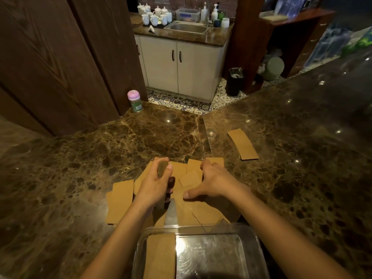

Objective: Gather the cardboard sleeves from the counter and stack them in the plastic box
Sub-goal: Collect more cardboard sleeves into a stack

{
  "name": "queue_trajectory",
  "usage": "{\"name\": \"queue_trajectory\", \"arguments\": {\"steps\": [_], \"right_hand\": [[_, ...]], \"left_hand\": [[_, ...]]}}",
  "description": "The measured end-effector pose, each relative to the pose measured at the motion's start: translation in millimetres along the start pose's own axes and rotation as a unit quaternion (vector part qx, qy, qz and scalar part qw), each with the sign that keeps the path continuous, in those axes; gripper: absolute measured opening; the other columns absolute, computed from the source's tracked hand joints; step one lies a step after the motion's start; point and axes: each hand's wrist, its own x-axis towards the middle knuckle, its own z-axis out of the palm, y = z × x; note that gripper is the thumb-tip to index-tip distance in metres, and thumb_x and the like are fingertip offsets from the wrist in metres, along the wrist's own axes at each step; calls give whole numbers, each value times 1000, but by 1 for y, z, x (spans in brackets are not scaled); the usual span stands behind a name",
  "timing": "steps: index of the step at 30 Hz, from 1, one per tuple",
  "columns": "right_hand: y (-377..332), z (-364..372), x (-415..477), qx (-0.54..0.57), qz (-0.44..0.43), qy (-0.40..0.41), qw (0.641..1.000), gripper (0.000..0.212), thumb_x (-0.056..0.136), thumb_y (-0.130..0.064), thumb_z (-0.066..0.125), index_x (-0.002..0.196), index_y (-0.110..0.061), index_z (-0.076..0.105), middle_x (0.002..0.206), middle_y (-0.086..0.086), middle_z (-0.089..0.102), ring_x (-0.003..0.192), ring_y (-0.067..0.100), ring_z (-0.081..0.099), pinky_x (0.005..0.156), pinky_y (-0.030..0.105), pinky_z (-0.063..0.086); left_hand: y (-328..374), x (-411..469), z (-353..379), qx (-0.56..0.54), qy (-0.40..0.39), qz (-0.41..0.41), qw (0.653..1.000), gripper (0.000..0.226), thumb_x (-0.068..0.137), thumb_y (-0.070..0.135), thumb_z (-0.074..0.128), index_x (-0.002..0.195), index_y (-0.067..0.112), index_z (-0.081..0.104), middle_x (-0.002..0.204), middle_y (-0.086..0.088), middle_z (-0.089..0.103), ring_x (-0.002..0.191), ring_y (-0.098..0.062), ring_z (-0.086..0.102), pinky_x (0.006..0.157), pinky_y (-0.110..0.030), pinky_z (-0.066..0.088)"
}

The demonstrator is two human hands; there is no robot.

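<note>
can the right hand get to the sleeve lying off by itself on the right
Probably yes. Only bare counter lies between the right hand and the lone sleeve. Nothing stands in the way, though the sleeve lies farther out, so it may take a stretch.

A polished dark brown marble counter (80, 158) spreads wide, dotted with small bright glints. Dark wooden doors (50, 57) stand at left. Beyond, a white cabinet (181, 65) carries a steel sink (188, 27) and white mugs (155, 19) against a brick wall (161, 2). A black bin (234, 81) stands on patterned floor tiles (181, 101) beside a wooden desk (291, 23).
</note>
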Motion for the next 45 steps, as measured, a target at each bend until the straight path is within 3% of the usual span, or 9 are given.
{"name": "queue_trajectory", "arguments": {"steps": [4, 15, 18, 22, 27, 34, 38, 42, 45], "right_hand": [[-11, 10, -3, -56, 4, -10, 998, 121, 61, -60, 93, 154, -14, 31, 144, 11, 56, 133, 33, 53, 107, 48, 50], [15, -4, 2, 235, -89, 64, 966, 15, 88, 4, 74, 102, 1, 72, 74, -2, 67, 55, -11, 64, 64, 18, 56], [17, -10, 1, 344, -112, 94, 928, 16, 89, -3, 78, 101, -9, 70, 77, 3, 70, 75, 13, 72, 82, 41, 62], [8, -24, -14, 450, -184, 139, 863, 18, 93, -3, 74, 109, -6, 67, 99, 16, 77, 99, 29, 76, 86, 33, 64], [1, -28, -45, 349, -409, 234, 810, 18, 81, -4, 73, 95, -14, 79, 112, 2, 79, 120, 17, 70, 109, 37, 52], [-1, -16, -68, 215, -528, 267, 777, 29, 74, 18, 81, 94, -4, 83, 115, 6, 79, 126, 16, 68, 108, 38, 55], [0, -21, -71, 137, -532, 248, 798, 28, 81, 7, 80, 102, -11, 83, 124, 0, 77, 133, 10, 62, 119, 43, 43], [8, -36, -67, 66, -511, 251, 819, 28, 87, -16, 76, 113, -26, 78, 133, -15, 68, 141, 3, 53, 130, 47, 19], [23, -55, -56, 47, -431, 227, 872, 44, 86, -36, 74, 129, -39, 63, 140, -22, 59, 137, -2, 51, 126, 48, 31]], "left_hand": [[-8, 2, 1, 5, -5, 7, 1000, 16, 101, 47, 51, 117, 44, 52, 93, -18, 63, 69, -22, 62, 56, -36, 54], [-1, -2, -4, -48, -12, 14, 999, 23, 101, 36, 57, 123, 41, 51, 102, -25, 62, 72, -23, 61, 62, -38, 54], [6, -6, -4, -86, -27, 17, 996, 26, 102, 30, 58, 126, 38, 50, 99, -17, 63, 74, -24, 62, 64, -41, 53], [19, -10, -2, -121, -15, 28, 992, 25, 101, 36, 58, 125, 41, 52, 116, -14, 65, 84, -24, 70, 66, -43, 59], [45, -24, -8, -288, -56, -21, 956, 30, 95, 49, 58, 124, 41, 61, 114, -11, 73, 85, -24, 75, 60, -41, 60], [70, -44, -12, -348, -153, 37, 924, 44, 93, 26, 60, 135, 37, 57, 118, -10, 72, 97, -27, 72, 66, -38, 61], [71, -45, -13, -356, -206, 16, 912, 46, 97, 24, 55, 141, 36, 55, 133, -15, 67, 119, -33, 66, 90, -43, 59], [67, -44, -16, -357, -206, 22, 911, 47, 94, 15, 55, 134, 40, 62, 121, -12, 73, 93, -31, 71, 71, -41, 59], [61, -43, -18, -370, -177, 4, 912, 45, 91, 9, 58, 126, 37, 65, 106, -19, 71, 74, -31, 64, 65, -40, 53]]}}
